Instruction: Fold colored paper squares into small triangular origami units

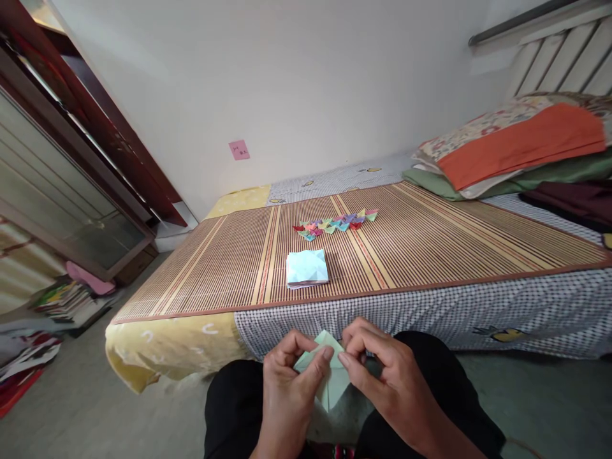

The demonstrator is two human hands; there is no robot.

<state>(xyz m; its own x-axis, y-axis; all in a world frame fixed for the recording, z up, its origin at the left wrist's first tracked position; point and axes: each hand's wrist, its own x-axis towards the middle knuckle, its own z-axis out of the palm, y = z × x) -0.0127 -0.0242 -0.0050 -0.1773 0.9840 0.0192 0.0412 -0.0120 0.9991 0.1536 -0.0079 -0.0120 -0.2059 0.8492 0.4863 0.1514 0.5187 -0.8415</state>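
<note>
Between my two hands, above my knees, is a pale green sheet of origami paper (pixel 333 384), folded into a diamond-like shape with a crease down its middle. My left hand (pixel 294 382) pinches its left side, thumb lying on top of the paper. At the right corner, my right hand (pixel 377 357) grips the edge between thumb and fingers. On the mat in front sits a stack of light blue paper squares (pixel 306 266). Farther back lies a cluster of small folded paper pieces (pixel 335 224) in many colours.
A striped bamboo mat (pixel 215 255) covers the bed, whose checked sheet (pixel 430 306) hangs over the near edge. Folded bedding (pixel 521 146) is piled at the right. A pink card (pixel 239 150) is on the wall. Books (pixel 62 299) lie low at the left, by a cabinet.
</note>
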